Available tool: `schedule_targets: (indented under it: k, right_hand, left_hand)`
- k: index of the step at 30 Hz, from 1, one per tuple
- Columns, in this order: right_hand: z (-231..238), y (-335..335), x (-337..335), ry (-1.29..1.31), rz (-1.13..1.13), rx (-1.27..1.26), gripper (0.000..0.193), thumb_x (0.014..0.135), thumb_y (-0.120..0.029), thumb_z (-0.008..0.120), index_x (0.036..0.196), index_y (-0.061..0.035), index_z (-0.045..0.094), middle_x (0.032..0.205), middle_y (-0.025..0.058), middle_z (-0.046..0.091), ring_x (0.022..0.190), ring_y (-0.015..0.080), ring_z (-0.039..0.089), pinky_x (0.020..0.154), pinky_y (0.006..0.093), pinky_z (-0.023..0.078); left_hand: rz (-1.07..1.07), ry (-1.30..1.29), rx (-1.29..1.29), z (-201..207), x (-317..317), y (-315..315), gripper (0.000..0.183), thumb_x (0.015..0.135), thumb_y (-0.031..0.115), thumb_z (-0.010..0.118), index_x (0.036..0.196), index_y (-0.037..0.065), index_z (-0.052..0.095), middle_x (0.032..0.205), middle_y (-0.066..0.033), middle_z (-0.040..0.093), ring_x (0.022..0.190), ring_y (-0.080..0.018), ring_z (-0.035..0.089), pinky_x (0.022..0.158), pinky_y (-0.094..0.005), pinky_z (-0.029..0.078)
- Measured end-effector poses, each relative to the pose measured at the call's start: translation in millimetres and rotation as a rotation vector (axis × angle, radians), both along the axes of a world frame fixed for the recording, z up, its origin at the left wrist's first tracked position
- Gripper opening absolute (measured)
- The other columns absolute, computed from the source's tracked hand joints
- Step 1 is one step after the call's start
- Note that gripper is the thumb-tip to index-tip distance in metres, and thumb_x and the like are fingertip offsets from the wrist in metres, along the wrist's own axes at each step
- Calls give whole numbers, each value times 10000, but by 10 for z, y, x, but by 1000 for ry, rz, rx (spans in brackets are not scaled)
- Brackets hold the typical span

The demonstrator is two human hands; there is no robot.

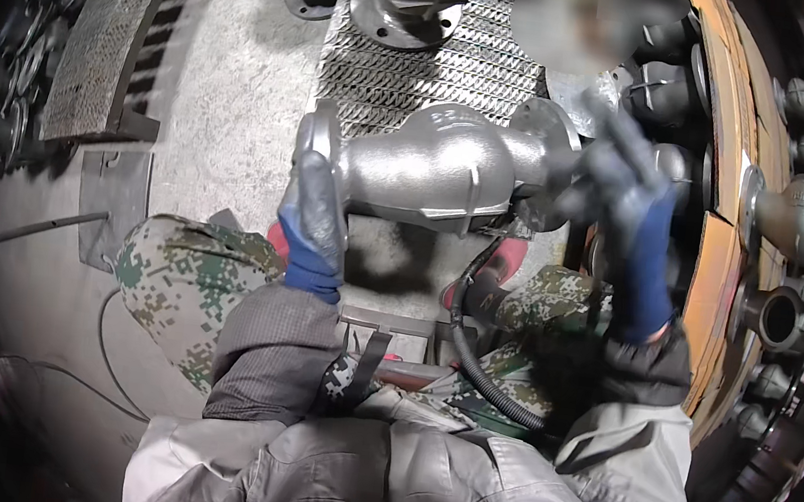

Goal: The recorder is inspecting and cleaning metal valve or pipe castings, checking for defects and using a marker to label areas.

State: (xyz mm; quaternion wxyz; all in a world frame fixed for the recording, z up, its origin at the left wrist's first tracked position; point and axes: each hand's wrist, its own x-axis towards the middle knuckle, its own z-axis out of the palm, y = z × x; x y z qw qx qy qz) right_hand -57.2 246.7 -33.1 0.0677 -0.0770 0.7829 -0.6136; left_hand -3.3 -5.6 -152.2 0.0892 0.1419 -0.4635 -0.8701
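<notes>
While laying the left hand [317,213] along the left flange [328,123] of a silver valve body [433,165], pressing flat, with fingers extended and close together rather than clamping. Showing the right hand [636,194] beside the opposite end, but blurring too much to tell whether touching or apart, spread or gripping. Lying crosswise between both hands, in front of the legs [191,290] and by the near edge of a textured metal plate [432,84]; not revealing any support underneath. Probably weighing a good deal, looking like cast metal; likely feeling rigid throughout, hardly yielding to any squeeze. Gleaming smoothly around the bulging middle, so probably offering slippery, rounded purchase to coated gloves [312,265]. Judging by shape, best taking hold at both ends, hooking fingers behind the flange rims and sharing the load, rather than cupping the bulge. Hardly seeming fragile, though possibly scuffing along the silver surface. Passing a black corrugated hose [493,393] below, near the right leg.
</notes>
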Motion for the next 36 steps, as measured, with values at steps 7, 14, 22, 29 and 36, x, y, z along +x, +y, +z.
schedule_targets:
  k: [7, 14, 22, 29, 36]
  right_hand:
    - [-333, -909, 616, -79, 293, 274, 471, 850, -1, 500, 1315, -73, 491, 697, 60, 628, 502, 71, 543, 504, 251, 476]
    - [-316, -1154, 458, 66, 375, 769, 444, 837, -22, 477, 1263, -118, 559, 532, 100, 500, 439, 127, 453, 478, 283, 407]
    - [-174, -1332, 292, 66, 457, 1027, 362, 817, -112, 511, 1161, -127, 623, 794, 194, 644, 673, 330, 637, 665, 391, 523]
    - [-168, -1381, 252, 177, 591, 1277, 371, 824, -135, 485, 1174, -170, 604, 760, 164, 643, 698, 346, 632, 652, 440, 512]
    - [-255, -1337, 385, 198, 583, 1425, 429, 791, -107, 488, 1207, -170, 570, 764, 169, 633, 698, 338, 633, 630, 453, 503]
  left_hand:
    - [93, 64, 206, -143, -22, 15, 500, 1002, 295, 303, 1405, -1, 313, 1378, -113, 413, 1189, -164, 449, 1002, -287, 361]
    - [121, 94, 389, -262, 13, 47, 477, 1001, 252, 306, 1407, 1, 320, 1398, -108, 400, 1187, -143, 444, 1006, -272, 347]
    - [92, 119, 651, -493, -28, 86, 441, 995, 186, 324, 1404, 23, 346, 1331, -66, 462, 1099, -100, 485, 955, -249, 376]
    - [62, 85, 781, -774, -131, 83, 432, 988, 214, 365, 1381, 36, 388, 1245, -48, 508, 928, -84, 543, 803, -228, 463]
    - [116, 101, 517, -717, -130, 118, 423, 994, 219, 330, 1383, 65, 394, 1140, -11, 545, 868, -73, 548, 753, -211, 473]
